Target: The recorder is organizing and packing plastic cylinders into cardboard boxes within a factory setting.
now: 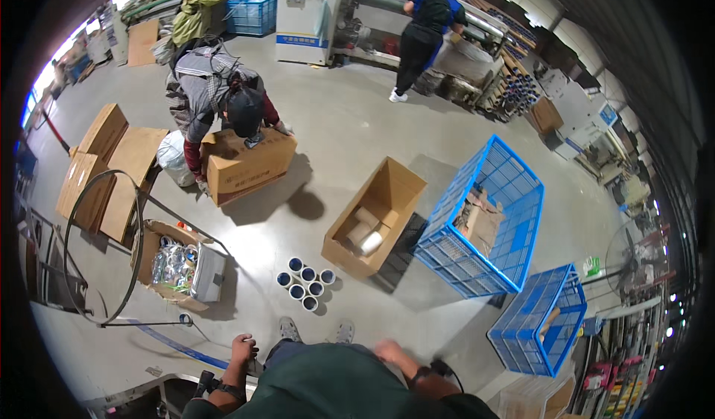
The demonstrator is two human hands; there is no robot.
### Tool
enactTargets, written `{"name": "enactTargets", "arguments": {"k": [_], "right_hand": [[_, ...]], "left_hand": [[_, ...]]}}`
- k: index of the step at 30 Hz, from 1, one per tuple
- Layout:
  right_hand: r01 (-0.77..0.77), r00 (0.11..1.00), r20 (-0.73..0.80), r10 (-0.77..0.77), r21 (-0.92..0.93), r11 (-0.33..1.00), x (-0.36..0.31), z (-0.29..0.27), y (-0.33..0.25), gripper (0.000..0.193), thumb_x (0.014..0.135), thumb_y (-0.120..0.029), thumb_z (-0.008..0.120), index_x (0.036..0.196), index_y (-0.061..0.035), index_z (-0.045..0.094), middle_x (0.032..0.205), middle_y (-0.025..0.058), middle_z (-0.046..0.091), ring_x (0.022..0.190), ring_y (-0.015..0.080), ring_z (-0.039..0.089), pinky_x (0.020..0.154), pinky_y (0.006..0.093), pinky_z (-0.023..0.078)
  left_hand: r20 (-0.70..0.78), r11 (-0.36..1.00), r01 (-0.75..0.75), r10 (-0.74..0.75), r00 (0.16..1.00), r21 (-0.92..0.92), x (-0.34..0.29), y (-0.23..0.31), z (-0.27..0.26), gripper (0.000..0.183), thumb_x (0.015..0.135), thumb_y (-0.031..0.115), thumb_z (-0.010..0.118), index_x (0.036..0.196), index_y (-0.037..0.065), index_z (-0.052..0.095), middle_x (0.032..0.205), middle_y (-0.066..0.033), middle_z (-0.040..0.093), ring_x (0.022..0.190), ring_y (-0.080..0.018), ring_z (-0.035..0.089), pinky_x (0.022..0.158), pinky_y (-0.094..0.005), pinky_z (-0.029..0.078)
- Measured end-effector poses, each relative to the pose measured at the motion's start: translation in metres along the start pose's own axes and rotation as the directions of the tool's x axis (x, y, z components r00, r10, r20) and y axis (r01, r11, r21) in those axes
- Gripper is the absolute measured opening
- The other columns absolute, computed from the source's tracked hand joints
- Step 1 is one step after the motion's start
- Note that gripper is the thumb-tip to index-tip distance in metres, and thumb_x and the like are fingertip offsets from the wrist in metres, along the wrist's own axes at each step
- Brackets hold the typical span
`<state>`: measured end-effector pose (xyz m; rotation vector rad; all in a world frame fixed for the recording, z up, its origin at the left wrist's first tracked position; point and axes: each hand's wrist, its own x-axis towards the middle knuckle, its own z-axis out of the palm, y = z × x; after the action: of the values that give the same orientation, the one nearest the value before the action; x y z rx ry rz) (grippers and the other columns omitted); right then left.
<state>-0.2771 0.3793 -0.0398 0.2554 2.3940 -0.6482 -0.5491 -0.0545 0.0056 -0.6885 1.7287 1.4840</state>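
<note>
Risk first: cluster of small rolls [306, 283] standing on end on the floor, just ahead of the shoes, at 12 o'clock from the body. Could be kicked and scattered by a step forward, being loose and unboxed. Also a hoop frame [100, 248] and strap at 10 o'clock, near the left hand, likely to snag a foot or sleeve. Open box [375, 214] at 1 o'clock with a few larger rolls inside; blue crate [488, 218] just beyond it at 2 o'clock, crowding the path.

Left hand [242, 347] low at 7 o'clock, resting on or near a dark frame edge; fingers look curled, grip not clear. Right hand [389, 350] at 5 o'clock, blurred; cannot tell whether fingers spread or pressed together. Neither hand touching the rolls: rolls lie between both hands and further out, apart from the fingers, roughly 1 o'clock from the left hand and 11 o'clock from the right.

Another person bent over a carton [246, 164] at 11 o'clock, well apart.
</note>
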Motion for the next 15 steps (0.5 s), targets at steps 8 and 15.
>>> {"name": "enactTargets", "arguments": {"k": [8, 15], "right_hand": [[-0.441, 0.844, 0.302, 0.443, 0.861, 0.255, -0.047, -0.015, -0.048, 0.028, 0.089, -0.030, 0.051, 0.077, -0.0063, 0.059, 0.073, 0.0033, 0.058, 0.071, 0.0194, 0.058, 0.060, 0.0416, 0.044], [-0.031, 0.973, -0.144, 0.180, 0.693, 0.721, 0.027, -0.024, -0.022, 0.032, 0.089, -0.006, 0.056, 0.119, 0.0047, 0.053, 0.095, 0.0137, 0.065, 0.076, 0.0198, 0.064, 0.061, 0.0268, 0.051]], "left_hand": [[-0.008, 0.999, 0.024, -0.024, 1.000, -0.038, 0.003, -0.016, -0.018, 0.036, 0.078, -0.001, 0.059, 0.113, 0.002, 0.054, 0.076, -0.0099, 0.060, 0.056, -0.0212, 0.061, 0.046, -0.0303, 0.047], [-0.014, 0.997, -0.066, 0.066, 0.998, 0.041, 0.029, 0.016, -0.017, 0.037, 0.077, 0.005, 0.062, 0.113, 0.000, 0.056, 0.080, -0.0113, 0.062, 0.059, -0.0201, 0.063, 0.049, -0.0299, 0.049]]}}
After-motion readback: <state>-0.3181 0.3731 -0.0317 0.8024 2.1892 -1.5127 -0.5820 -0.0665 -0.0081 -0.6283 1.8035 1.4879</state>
